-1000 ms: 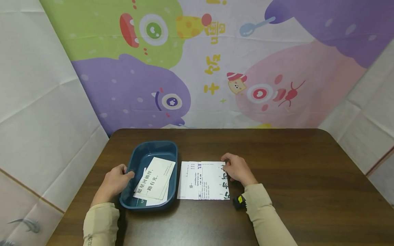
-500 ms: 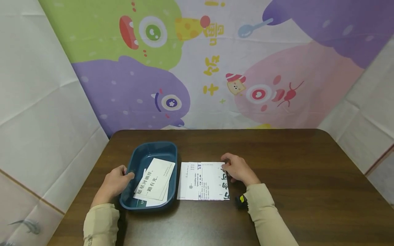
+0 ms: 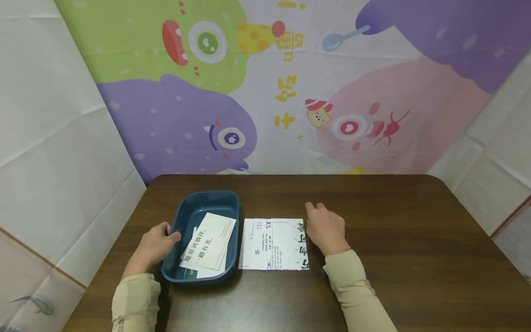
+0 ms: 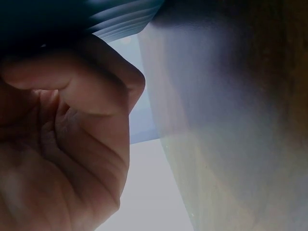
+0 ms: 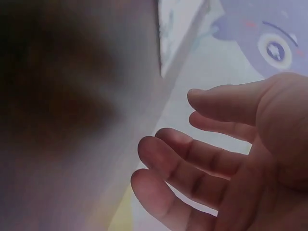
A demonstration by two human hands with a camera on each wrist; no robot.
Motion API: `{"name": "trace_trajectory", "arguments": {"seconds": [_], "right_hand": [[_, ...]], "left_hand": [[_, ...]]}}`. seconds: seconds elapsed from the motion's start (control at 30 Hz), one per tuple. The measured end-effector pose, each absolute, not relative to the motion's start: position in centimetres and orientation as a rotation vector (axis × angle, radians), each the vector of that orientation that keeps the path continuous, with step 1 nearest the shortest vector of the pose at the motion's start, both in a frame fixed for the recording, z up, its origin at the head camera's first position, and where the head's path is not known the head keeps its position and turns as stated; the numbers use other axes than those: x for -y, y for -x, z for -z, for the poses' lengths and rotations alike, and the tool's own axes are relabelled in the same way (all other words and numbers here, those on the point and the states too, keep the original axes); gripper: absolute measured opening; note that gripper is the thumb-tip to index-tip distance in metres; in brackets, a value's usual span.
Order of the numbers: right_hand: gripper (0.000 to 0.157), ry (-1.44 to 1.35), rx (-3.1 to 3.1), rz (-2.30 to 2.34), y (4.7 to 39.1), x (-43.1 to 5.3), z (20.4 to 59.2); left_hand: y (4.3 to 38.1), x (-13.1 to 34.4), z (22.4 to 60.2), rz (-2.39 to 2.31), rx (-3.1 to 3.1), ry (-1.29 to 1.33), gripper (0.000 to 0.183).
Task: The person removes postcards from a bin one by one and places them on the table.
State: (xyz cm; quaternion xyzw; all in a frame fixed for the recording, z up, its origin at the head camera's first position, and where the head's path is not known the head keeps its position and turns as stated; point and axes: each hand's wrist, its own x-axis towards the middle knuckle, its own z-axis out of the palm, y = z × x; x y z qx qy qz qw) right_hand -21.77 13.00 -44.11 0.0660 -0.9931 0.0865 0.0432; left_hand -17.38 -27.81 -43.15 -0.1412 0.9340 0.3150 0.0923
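A dark blue plastic tray (image 3: 192,208) stands on the left of the table. Several printed cards (image 3: 212,240) lie overlapping inside it. My left hand (image 3: 150,248) grips the tray's left rim, thumb over the edge; in the left wrist view its fingers (image 4: 96,91) curl below the tray's ribbed wall (image 4: 127,21). Right of the tray, white printed cards (image 3: 286,244) lie edge to edge in a flat block. Just off that block's right edge is my right hand (image 3: 327,228), holding nothing. The right wrist view shows its fingers (image 5: 159,156) loosely bent and apart.
Both hands work over a brown wooden table (image 3: 415,249) with rounded far corners. A cartoon-printed cloth (image 3: 286,152) hangs behind its far edge. Pale cloth walls (image 3: 54,115) stand at the left and right sides.
My right hand has let go of the card block's upper right corner and turned over, shifting slightly right. The block's right-hand lettering shows more fully. Left hand and tray have stayed put.
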Motion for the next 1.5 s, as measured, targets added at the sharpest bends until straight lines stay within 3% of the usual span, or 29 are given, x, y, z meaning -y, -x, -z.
{"name": "trace_trajectory", "arguments": {"seconds": [0.3,0.63,1.0,1.5], "right_hand": [[0.053,-0.25,3.018,-0.171,21.4,-11.5,44.8],[0.057,-0.312,2.996,-0.094,20.8,-10.0,45.0],[0.044,-0.482,2.934,-0.078,20.0,-8.2,45.7],[0.046,-0.751,2.809,-0.06,19.1,-6.1,46.4]], "left_hand": [[17.5,27.5,42.7,-0.942,-2.771,0.421,0.022],[17.5,27.5,42.8,-0.938,-2.774,0.423,0.021],[17.4,27.7,43.1,-0.952,-2.787,0.39,0.022],[17.2,27.9,43.1,-0.961,-2.782,0.391,0.022]]}}
